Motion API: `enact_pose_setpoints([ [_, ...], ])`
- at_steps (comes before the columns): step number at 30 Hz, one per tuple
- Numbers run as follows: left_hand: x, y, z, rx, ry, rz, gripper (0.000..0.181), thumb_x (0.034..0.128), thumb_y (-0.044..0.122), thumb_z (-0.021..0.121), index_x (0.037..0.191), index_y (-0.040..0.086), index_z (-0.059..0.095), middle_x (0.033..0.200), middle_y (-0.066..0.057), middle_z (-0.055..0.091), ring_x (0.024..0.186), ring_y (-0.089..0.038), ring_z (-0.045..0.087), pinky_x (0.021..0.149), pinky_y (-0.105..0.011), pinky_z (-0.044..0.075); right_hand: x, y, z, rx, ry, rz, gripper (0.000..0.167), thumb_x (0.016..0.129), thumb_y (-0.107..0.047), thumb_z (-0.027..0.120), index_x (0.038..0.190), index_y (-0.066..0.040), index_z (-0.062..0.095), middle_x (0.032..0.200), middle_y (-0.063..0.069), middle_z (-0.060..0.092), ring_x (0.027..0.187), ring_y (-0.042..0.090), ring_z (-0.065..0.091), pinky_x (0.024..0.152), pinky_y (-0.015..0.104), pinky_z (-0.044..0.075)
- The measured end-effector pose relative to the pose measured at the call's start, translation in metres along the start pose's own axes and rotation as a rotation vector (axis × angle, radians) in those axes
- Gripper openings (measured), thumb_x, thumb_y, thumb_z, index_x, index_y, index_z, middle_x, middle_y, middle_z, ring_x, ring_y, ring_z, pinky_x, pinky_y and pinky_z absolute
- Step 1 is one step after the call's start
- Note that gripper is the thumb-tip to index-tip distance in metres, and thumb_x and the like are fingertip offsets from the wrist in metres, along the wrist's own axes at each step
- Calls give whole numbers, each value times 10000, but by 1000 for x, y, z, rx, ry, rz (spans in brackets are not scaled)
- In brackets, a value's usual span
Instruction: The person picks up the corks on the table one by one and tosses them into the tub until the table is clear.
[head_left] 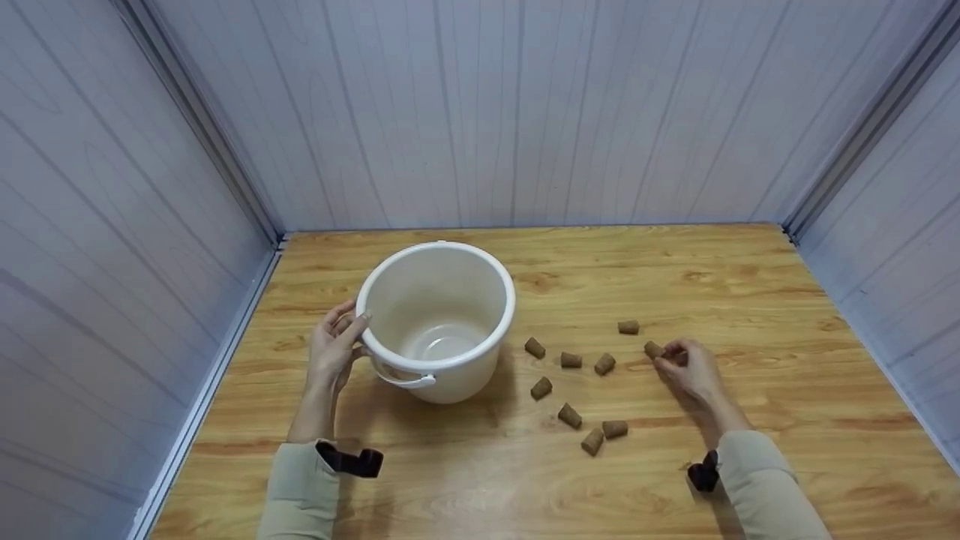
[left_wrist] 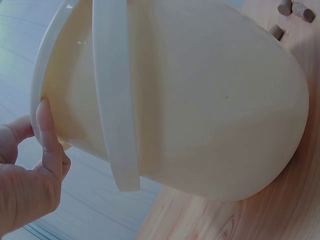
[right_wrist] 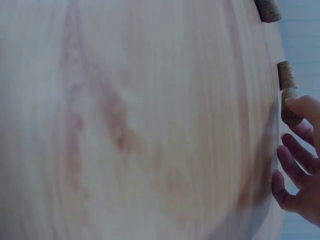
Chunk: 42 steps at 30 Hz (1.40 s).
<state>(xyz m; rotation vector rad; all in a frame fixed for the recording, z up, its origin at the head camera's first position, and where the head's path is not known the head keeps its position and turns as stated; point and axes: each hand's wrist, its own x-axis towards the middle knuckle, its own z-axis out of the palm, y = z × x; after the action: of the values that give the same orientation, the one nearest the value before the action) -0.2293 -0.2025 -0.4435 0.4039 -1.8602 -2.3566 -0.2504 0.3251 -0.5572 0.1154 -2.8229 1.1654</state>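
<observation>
A white plastic bucket (head_left: 465, 375) stands on the wooden table, its inside showing nothing but the bare bottom. At its left side my left hand (head_left: 335, 349) grips the rim, thumb over the edge and fingers beneath, as the left wrist view (left_wrist: 35, 175) also shows. To the right, my right hand (head_left: 694, 369) pinches a brown cork stopper (head_left: 654, 349) between thumb and finger, at or just above the table. In the right wrist view the cork (right_wrist: 290, 107) is partly covered by the thumb. Several more corks (head_left: 571, 360) lie scattered between bucket and right hand.
The bucket's handle (head_left: 405, 382) hangs down on its near side. One cork (head_left: 628, 327) lies just beyond the right hand, and two corks (head_left: 592, 441) lie close together nearer the front. Pale panel walls (head_left: 480, 112) enclose the wooden table (head_left: 465, 480) at back and sides.
</observation>
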Motion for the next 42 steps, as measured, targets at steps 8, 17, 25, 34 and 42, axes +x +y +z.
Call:
enact_pose_setpoints([
  [8,0,-1,0,-16,-17,4,416,944,-45,564,1335,-87,428,806,-50,567,563,-75,550,429,-161,478,2,-16,-3,-5,10,-16,240,918,-62,661,1073,106,588,1024,248,585,927,394,569,792,506,490],
  [17,1,1,-1,8,-15,-11,432,944,-28,576,1346,-80,428,810,-34,568,579,-69,558,451,-171,495,11,-55,4,52,96,-140,206,863,-1,713,1014,100,616,1000,248,624,900,389,578,745,496,496],
  [25,0,0,0,-20,-16,-4,425,948,-32,568,1343,-83,423,803,-40,575,581,-72,558,446,-171,489,13,-97,5,81,89,-198,209,851,-37,740,1004,55,631,987,187,625,889,342,581,726,419,452],
  [34,-1,-1,-2,-38,-25,9,408,947,-41,559,1325,-93,417,782,-31,577,571,-66,552,441,-160,479,14,-146,4,137,70,-316,197,852,-25,737,1010,44,641,993,177,613,878,345,577,726,511,519],
  [42,-1,0,0,-46,-16,-5,380,949,-44,552,1311,-73,439,774,-15,586,581,-73,559,445,-168,485,19,-186,1,132,42,-454,194,846,-40,745,1008,13,653,965,133,610,867,314,559,714,428,466],
])
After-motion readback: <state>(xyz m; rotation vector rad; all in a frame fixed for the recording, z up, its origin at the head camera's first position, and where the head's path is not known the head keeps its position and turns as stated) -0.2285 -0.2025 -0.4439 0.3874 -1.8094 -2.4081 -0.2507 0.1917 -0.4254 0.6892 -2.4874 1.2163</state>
